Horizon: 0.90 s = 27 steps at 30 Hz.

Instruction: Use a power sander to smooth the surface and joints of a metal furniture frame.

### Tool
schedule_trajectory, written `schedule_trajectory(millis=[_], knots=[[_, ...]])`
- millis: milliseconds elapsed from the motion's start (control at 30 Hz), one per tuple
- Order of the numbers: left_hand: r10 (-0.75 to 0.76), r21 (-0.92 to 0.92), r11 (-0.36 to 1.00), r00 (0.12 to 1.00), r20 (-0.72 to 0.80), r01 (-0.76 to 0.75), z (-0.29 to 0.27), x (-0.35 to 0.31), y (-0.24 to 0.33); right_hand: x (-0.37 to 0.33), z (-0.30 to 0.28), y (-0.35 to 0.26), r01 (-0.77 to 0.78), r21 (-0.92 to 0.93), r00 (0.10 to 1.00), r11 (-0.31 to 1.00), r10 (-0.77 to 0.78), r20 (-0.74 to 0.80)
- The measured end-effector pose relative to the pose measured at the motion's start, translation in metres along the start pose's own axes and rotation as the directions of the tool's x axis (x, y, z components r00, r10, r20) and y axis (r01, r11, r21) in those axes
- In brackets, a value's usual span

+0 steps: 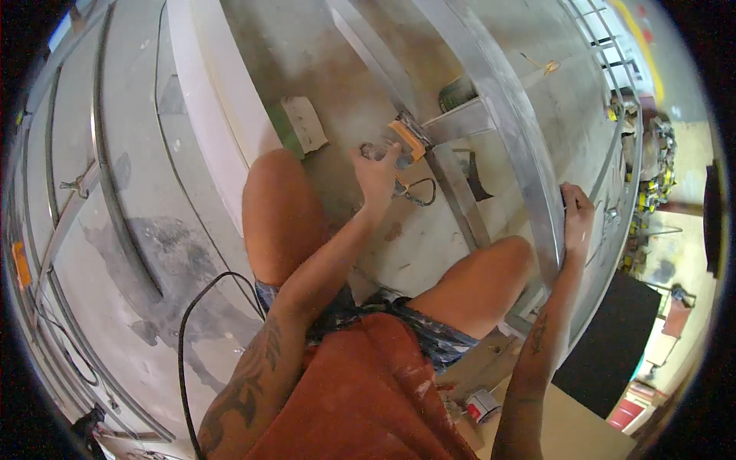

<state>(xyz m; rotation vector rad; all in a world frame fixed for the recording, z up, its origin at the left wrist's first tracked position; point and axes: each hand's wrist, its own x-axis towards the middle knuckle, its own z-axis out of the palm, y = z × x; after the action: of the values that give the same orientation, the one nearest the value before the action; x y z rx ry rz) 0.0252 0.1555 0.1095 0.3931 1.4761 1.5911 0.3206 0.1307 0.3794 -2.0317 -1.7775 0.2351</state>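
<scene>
My left hand [376, 172] is closed round a grey-and-orange hand power tool [409, 141]. Its exact kind is hard to make out. The tool's orange end meets a metal bar where the bar joins a short crosspiece [464, 119]. Below the tool hangs a dark looped cord [423, 198]. On the right, my right hand [577, 218] has its fingers curled over the outer edge of a long silver metal frame [510, 103], which slants between my knees and the far side. The palm side of that hand is hidden.
A long white beam [211, 84] lies left of my knee, beside a green-and-white piece [303, 126]. Curved metal tubes [100, 138] and a black cable [182, 345] cross the floor at left. At right are a black panel [609, 345] and a small tin [481, 406].
</scene>
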Motion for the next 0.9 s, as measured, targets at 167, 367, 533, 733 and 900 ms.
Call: schedule_trajectory(millis=[167,367,533,733,900], knots=[[-0.075,-0.027,0.997,0.997,-0.008,0.074,-0.004,-0.005,0.009,0.000,0.002,-0.004,-0.028,0.024,1.000,0.999,0.028,-0.011],[-0.019,-0.071,0.997,1.000,-0.001,0.019,0.000,0.004,0.019,0.001,-0.001,-0.005,-0.045,0.005,0.999,0.999,0.045,0.011],[-0.020,-0.167,0.986,1.000,0.005,0.020,-0.006,0.005,0.014,-0.001,0.005,-0.014,-0.017,0.067,1.000,0.998,0.015,0.023],[0.003,-0.050,0.999,1.000,0.018,-0.002,-0.001,0.002,0.033,-0.001,-0.003,-0.004,-0.033,-0.025,0.999,0.999,0.033,0.001],[0.081,-0.089,0.993,0.993,0.088,-0.074,-0.009,0.009,0.008,-0.001,0.004,-0.010,-0.071,0.035,0.997,0.997,0.071,-0.012]])
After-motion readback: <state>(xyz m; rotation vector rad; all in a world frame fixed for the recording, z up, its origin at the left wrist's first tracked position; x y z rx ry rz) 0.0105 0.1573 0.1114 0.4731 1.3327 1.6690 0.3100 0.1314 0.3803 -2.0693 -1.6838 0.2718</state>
